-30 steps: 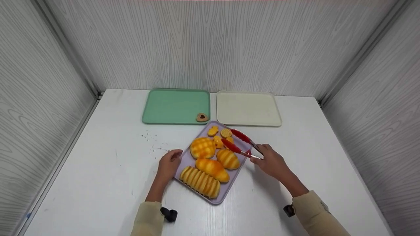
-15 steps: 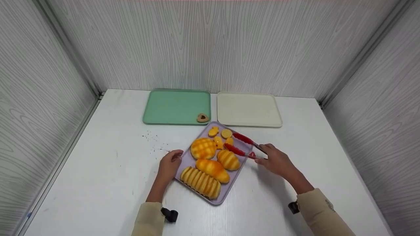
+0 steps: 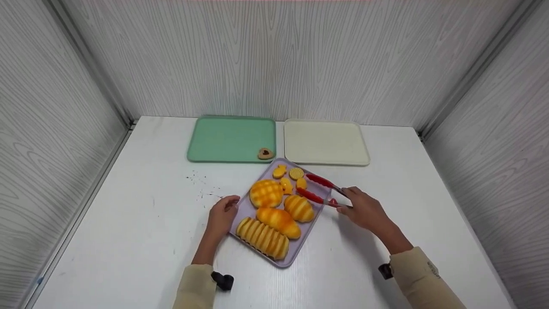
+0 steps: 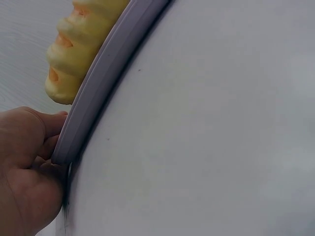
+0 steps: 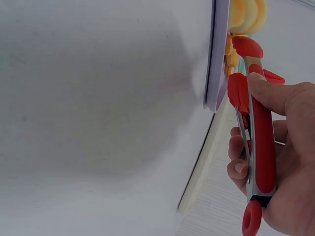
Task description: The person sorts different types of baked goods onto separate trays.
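Head view, right hand (image 3: 362,210) gripping red tongs (image 3: 319,191), left hand (image 3: 222,216) holding purple tray (image 3: 300,246) edge

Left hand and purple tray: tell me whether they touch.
Touching. The left wrist view shows the left hand with its fingers against the purple tray at its corner.

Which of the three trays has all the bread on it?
The purple tray, the nearest one, between the left hand and right hand. The green tray has one cookie; the cream tray has nothing.

the right hand (image 3: 364,210) holds red tongs (image 3: 319,191) over the purple tray (image 3: 315,214) of breads. the left hand (image 3: 222,213) grips its edge.
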Motion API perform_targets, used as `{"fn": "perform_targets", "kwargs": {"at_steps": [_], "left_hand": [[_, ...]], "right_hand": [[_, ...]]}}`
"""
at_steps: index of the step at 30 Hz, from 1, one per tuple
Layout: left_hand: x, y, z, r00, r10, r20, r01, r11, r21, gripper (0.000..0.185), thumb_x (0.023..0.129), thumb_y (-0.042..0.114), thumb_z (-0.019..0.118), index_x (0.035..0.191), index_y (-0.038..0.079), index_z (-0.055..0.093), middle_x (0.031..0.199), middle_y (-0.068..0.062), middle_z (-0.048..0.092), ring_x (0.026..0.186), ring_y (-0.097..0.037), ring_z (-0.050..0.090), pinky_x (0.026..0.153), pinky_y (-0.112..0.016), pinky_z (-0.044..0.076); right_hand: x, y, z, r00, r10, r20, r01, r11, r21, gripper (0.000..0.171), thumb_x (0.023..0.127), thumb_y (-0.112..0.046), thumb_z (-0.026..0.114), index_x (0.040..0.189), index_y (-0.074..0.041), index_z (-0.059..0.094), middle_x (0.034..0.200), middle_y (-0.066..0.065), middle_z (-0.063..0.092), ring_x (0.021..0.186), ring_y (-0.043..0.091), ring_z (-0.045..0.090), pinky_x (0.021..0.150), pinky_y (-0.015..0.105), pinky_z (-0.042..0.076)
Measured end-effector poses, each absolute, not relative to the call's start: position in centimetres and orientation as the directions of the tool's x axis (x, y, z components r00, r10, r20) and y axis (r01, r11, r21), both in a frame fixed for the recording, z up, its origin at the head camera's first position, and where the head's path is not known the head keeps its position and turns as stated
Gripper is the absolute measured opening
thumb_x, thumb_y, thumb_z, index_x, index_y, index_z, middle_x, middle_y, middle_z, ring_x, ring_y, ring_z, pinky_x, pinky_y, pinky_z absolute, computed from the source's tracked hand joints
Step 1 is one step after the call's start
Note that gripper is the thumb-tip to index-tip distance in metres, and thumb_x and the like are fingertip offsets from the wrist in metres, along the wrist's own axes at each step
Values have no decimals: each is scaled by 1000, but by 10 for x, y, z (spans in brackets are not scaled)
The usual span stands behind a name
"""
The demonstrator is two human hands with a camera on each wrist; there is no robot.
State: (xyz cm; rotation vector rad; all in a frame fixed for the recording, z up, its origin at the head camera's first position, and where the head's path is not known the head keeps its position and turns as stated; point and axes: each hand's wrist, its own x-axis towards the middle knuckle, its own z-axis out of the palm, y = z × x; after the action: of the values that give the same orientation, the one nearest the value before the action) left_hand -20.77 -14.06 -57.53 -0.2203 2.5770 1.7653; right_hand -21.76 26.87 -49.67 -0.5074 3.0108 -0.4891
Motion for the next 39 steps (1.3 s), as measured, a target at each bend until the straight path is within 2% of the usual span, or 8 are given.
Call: {"fn": "perform_targets", "kwargs": {"at_steps": [4,13,29,39], "left_hand": [[-208,-140,-576,-990,-115,-86,-123,366,923,31,101,12,55,130,11,65,127,-8,66,120,-25,59,105,-44,48],[-208,-140,-579,-995,-99,-11,-46,359,932,30,100,8,56,128,7,66,123,-12,67,117,-26,61,103,-45,49],[-210,-139,-577,-995,-97,-30,-63,362,930,31,100,9,55,129,7,65,125,-12,66,118,-26,61,103,-45,49],[-209,-141,-576,-995,-91,-27,-57,350,935,30,100,8,56,128,7,66,123,-12,67,116,-26,60,103,-45,48]], "right_hand": [[-217,271,-498,-944,-329,19,-317,890,-327,59,93,-31,72,140,-1,53,136,17,59,121,34,60,95,56,51],[-217,267,-502,-946,-325,5,-311,900,-305,59,92,-33,73,139,-1,55,134,18,59,118,35,61,95,55,52],[-212,268,-512,-947,-318,51,-317,893,-320,54,92,-31,73,136,-2,58,129,16,62,108,31,63,93,53,53],[-215,267,-509,-935,-331,131,-356,869,-343,54,92,-29,74,134,0,59,128,16,63,108,32,65,91,53,54]]}}
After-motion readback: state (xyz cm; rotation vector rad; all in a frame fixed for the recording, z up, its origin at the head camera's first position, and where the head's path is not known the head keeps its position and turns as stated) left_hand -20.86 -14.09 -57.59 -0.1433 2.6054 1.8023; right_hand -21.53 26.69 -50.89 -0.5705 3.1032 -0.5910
